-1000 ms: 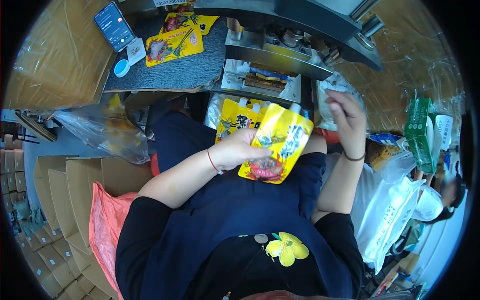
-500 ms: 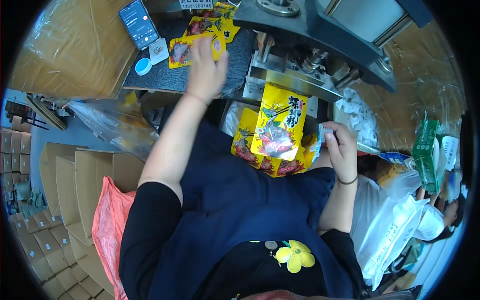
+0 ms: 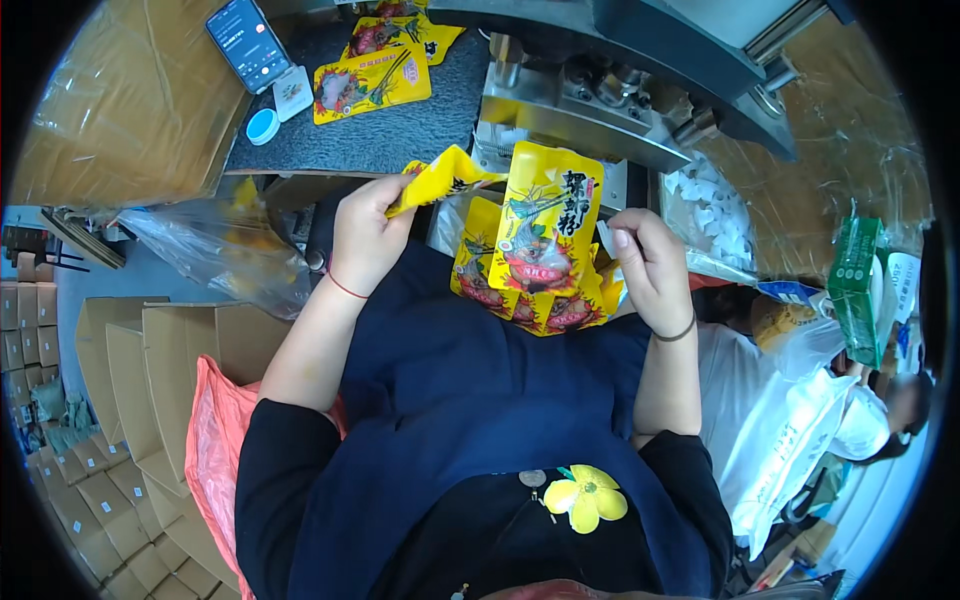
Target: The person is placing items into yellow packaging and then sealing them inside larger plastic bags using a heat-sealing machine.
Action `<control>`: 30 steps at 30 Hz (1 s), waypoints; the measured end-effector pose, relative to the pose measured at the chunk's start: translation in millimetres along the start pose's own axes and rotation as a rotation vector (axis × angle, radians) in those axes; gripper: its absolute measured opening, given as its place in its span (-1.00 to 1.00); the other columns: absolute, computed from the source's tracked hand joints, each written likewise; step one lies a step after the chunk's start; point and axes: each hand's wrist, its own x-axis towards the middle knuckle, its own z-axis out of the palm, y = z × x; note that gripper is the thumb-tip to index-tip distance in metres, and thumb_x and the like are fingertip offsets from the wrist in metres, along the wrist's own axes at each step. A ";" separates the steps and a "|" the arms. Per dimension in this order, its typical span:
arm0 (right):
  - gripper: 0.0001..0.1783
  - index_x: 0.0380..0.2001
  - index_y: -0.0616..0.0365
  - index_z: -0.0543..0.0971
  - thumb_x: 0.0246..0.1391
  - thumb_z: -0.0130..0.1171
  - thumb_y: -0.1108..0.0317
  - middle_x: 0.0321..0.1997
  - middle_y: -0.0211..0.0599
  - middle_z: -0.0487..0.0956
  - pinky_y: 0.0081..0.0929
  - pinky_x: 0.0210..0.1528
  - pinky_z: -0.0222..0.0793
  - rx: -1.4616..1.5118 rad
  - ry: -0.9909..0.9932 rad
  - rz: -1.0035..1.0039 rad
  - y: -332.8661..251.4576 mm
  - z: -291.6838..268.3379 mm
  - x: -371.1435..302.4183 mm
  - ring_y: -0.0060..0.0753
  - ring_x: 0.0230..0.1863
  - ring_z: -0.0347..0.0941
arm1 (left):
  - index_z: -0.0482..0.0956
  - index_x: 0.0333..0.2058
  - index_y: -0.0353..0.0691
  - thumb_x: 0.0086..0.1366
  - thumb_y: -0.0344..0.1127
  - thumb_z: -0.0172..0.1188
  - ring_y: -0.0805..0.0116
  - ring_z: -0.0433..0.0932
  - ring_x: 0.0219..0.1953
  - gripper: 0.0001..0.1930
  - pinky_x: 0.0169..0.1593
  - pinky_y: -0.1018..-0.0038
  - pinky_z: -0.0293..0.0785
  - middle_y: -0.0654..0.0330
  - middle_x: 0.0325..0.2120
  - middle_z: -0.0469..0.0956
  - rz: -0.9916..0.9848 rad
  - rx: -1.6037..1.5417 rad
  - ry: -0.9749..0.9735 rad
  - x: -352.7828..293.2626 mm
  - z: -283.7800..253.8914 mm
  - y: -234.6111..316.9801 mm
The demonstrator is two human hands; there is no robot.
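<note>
My left hand (image 3: 368,228) is closed on the edge of a yellow printed pouch (image 3: 446,180), which is tilted and seen nearly edge-on. Another yellow pouch (image 3: 548,225) hangs upright in front of the metal bar (image 3: 580,130) of a press-like machine, its printed face toward me. Several more yellow pouches (image 3: 478,262) are bunched behind and below it, over my lap. To the right of these, my right hand (image 3: 655,270) pinches a small whitish packet (image 3: 606,238); most of it is hidden by the fingers.
Two or more yellow pouches (image 3: 372,86) lie on the dark worktop (image 3: 420,125) beside a phone (image 3: 248,42) and a round blue-lidded tin (image 3: 262,127). White scraps (image 3: 708,215) fill a container at right. Cardboard boxes (image 3: 180,370) stand left; another person (image 3: 745,400) sits at right.
My left hand has come back from the worktop toward me, now gripping a yellow pouch. My right hand has shifted slightly left and up with its small packet.
</note>
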 end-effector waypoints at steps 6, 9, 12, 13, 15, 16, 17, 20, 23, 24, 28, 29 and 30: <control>-0.80 -0.14 0.25 0.57 0.30 0.10 0.35 -0.15 -0.06 0.62 -0.24 -0.07 0.43 -0.525 0.421 0.070 33.7 -40.9 -4.1 0.04 -0.15 0.54 | 0.66 -0.13 -0.23 0.11 -0.51 0.20 -0.02 0.64 -0.17 -0.69 -0.05 0.24 0.55 0.00 -0.26 0.67 0.402 0.451 0.464 55.1 -31.9 -1.1; -0.70 -0.04 0.26 0.55 0.25 0.17 0.31 -0.10 0.00 0.61 -0.11 0.04 0.40 -1.014 0.547 -0.120 52.2 -57.9 4.6 0.12 -0.04 0.51 | 0.63 -0.01 -0.16 0.21 -0.34 0.25 -0.07 0.57 -0.02 -0.65 0.12 0.15 0.45 -0.03 -0.12 0.63 0.125 0.610 0.088 87.4 -16.2 -56.0; -0.69 -0.13 0.18 0.60 0.06 0.29 0.29 -0.12 -0.06 0.60 -0.14 -0.03 0.43 -0.912 0.247 -0.197 27.2 -13.1 -19.8 0.05 -0.01 0.51 | 0.51 0.15 -0.18 0.35 -0.22 0.21 -0.13 0.31 0.29 -0.58 0.34 0.05 0.18 -0.09 0.21 0.40 0.163 0.740 0.138 60.8 17.3 -68.9; -0.67 -0.16 0.14 0.62 -0.01 0.33 0.27 -0.12 -0.09 0.60 -0.17 -0.04 0.44 -0.908 -0.095 -0.149 8.3 10.4 -28.4 0.01 0.01 0.51 | 0.51 0.12 -0.22 0.35 -0.24 0.21 -0.11 0.35 0.26 -0.60 0.31 0.07 0.22 -0.10 0.17 0.43 0.249 0.638 0.195 51.1 17.8 -61.4; -0.57 -0.07 -0.16 0.64 -0.08 0.37 0.10 0.10 -0.23 0.54 -0.11 0.09 0.42 -0.630 -0.103 -0.601 13.2 79.8 -42.3 -0.06 0.17 0.45 | 0.53 0.02 -0.31 0.34 -0.35 0.19 -0.08 0.46 0.09 -0.69 0.19 0.12 0.35 -0.11 -0.01 0.52 0.328 0.442 0.323 16.8 24.8 -52.9; -0.49 0.05 -0.29 0.59 -0.04 0.36 0.07 0.24 -0.25 0.45 0.05 0.19 0.33 -0.666 -0.168 -0.484 23.7 104.3 -46.5 0.00 0.29 0.33 | 0.54 -0.03 -0.31 0.33 -0.39 0.17 -0.08 0.48 0.03 -0.73 0.15 0.13 0.37 -0.09 -0.08 0.53 0.278 0.372 0.299 -7.3 29.8 -50.3; -0.41 0.17 -0.42 0.53 0.00 0.34 0.03 0.38 -0.26 0.36 0.20 0.29 0.23 -0.707 -0.234 -0.362 40.2 121.7 -52.4 0.05 0.41 0.21 | 0.54 -0.07 -0.32 0.32 -0.43 0.15 -0.07 0.50 -0.04 -0.77 0.10 0.14 0.40 -0.07 -0.14 0.53 0.229 0.294 0.275 -25.6 40.4 -48.8; -0.32 0.39 -0.56 0.26 0.23 -0.06 -0.34 0.58 -0.30 0.06 0.56 0.32 -0.03 -0.780 -0.621 0.346 122.2 162.6 -45.9 0.16 0.57 -0.15 | 0.44 0.05 -0.44 0.33 -0.43 0.07 -0.20 0.47 -0.04 -0.66 0.12 0.12 0.40 -0.15 -0.15 0.50 0.014 0.279 0.059 -53.3 86.6 -73.6; -0.28 0.40 -0.51 0.25 0.25 -0.20 -0.43 0.60 -0.33 -0.01 0.52 0.33 -0.02 -0.812 -0.729 0.443 166.5 188.9 -18.7 0.13 0.58 -0.18 | 0.36 0.13 -0.46 0.38 -0.32 0.01 -0.28 0.51 -0.07 -0.58 0.08 0.06 0.45 -0.33 -0.17 0.53 -0.142 0.227 -0.226 -56.1 121.0 -127.2; -0.28 0.40 -0.48 0.25 0.25 -0.19 -0.41 0.61 -0.36 -0.03 0.52 0.33 -0.02 -0.794 -0.775 0.543 171.5 192.9 -10.8 0.12 0.58 -0.18 | 0.38 0.08 -0.47 0.41 -0.25 -0.02 -0.30 0.53 -0.10 -0.59 0.05 0.05 0.46 -0.34 -0.19 0.54 -0.377 0.192 -0.342 -49.3 130.8 -128.8; -0.30 0.41 -0.42 0.25 0.29 -0.19 -0.34 0.62 -0.42 -0.06 0.54 0.34 -0.06 -0.780 -0.859 0.718 198.5 200.4 4.0 0.09 0.59 -0.19 | 0.51 -0.09 -0.37 0.45 -0.05 -0.05 -0.30 0.58 -0.14 -0.57 -0.05 0.05 0.49 -0.30 -0.25 0.60 -0.433 0.107 -0.430 -49.9 130.8 -144.1; -0.33 0.39 -0.40 0.30 0.29 -0.18 -0.32 0.62 -0.42 -0.08 0.56 0.33 -0.06 -0.727 -0.801 0.725 207.0 202.4 -1.4 0.10 0.59 -0.19 | 0.55 -0.17 -0.37 0.44 -0.03 -0.03 -0.26 0.59 -0.16 -0.56 -0.09 0.06 0.49 -0.28 -0.27 0.60 -0.480 0.022 -0.310 -54.9 130.7 -142.0; -0.32 0.39 -0.40 0.30 0.30 -0.20 -0.33 0.63 -0.42 -0.10 0.58 0.32 -0.07 -0.725 -0.808 0.718 204.3 199.7 -1.9 0.10 0.59 -0.20 | 0.55 -0.17 -0.37 0.44 -0.03 -0.03 -0.26 0.59 -0.16 -0.56 -0.09 0.06 0.49 -0.28 -0.27 0.60 -0.471 0.022 -0.302 -58.2 129.9 -142.3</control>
